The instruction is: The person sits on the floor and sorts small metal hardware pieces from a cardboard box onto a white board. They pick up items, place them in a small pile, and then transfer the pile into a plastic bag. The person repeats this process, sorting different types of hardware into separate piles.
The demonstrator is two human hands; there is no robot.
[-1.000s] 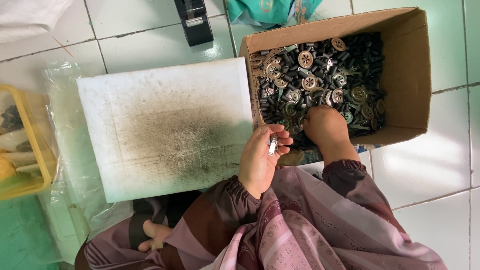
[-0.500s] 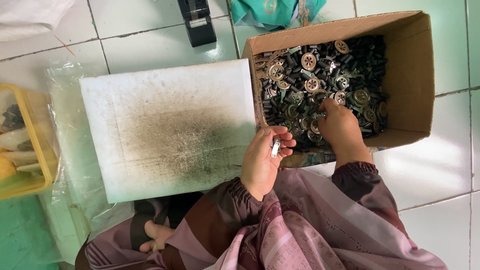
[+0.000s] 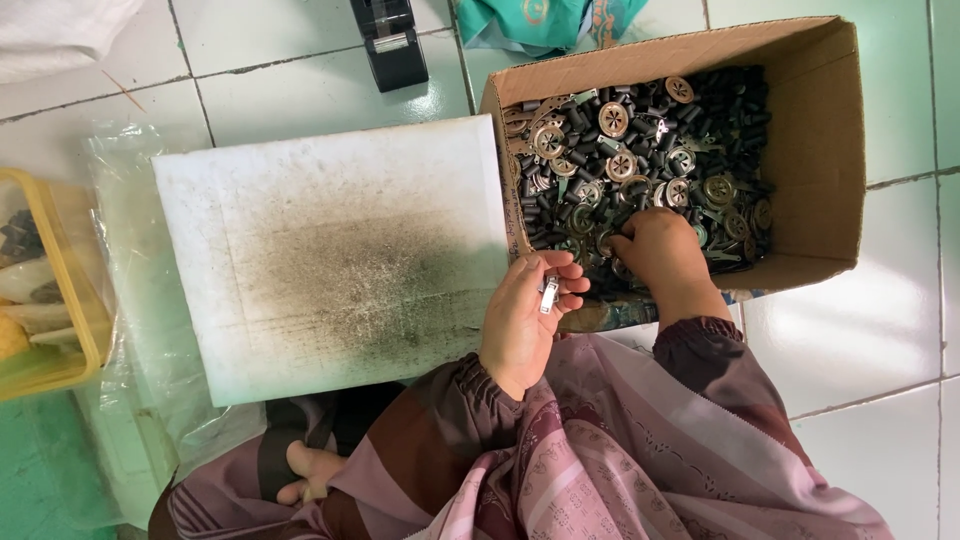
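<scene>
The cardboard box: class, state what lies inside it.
The cardboard box holds a heap of small dark cylinders and round metal discs. The right hand reaches into them, covering the parts beneath it; the box floor is hidden.

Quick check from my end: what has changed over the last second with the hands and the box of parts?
The right hand has pushed from the box's near edge farther in among the dark metal parts in the cardboard box; whether it grips one is hidden. The left hand stayed put, still holding a small silver piece in its fingers. The stained white board has not moved.
</scene>
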